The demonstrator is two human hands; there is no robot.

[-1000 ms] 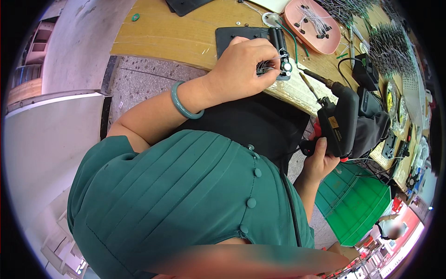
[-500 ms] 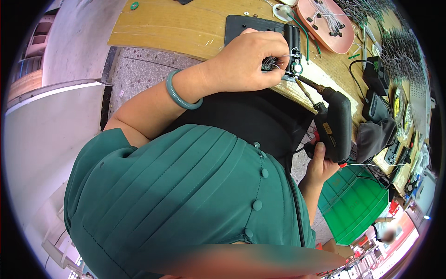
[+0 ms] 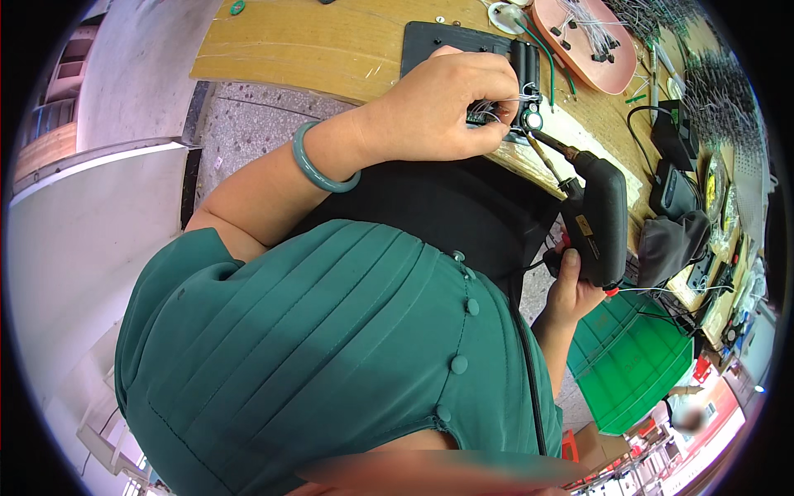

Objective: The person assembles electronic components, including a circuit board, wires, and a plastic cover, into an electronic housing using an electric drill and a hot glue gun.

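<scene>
My right hand [image 3: 572,288] is wrapped round the handle of a black soldering gun [image 3: 597,223]. Its brownish tip reaches up to the near end of a small black assembly [image 3: 524,66], which has a dark cylinder and a round, silvery part [image 3: 533,120]. Over that assembly, my left hand [image 3: 455,107] is closed, thumb and fingers together beside thin pale wires [image 3: 527,97] that run out from the fingertips. Part of a circuit board shows below the fingers. A black mat [image 3: 422,45] lies under the work. The exact contact of the tip is too small to tell.
A pink tray [image 3: 608,74] with black-ended wires stands beyond the work, near a white disc [image 3: 504,16] and a green wire [image 3: 547,62]. Right of these lie black adapters [image 3: 676,140], a grey cloth [image 3: 674,244] and bundled wires [image 3: 719,99]. A green crate [image 3: 633,355] stands below the table.
The soldering gun's tip stays at the assembly's near end, and both hands keep nearly the same pose. The whole view has shifted slightly.
</scene>
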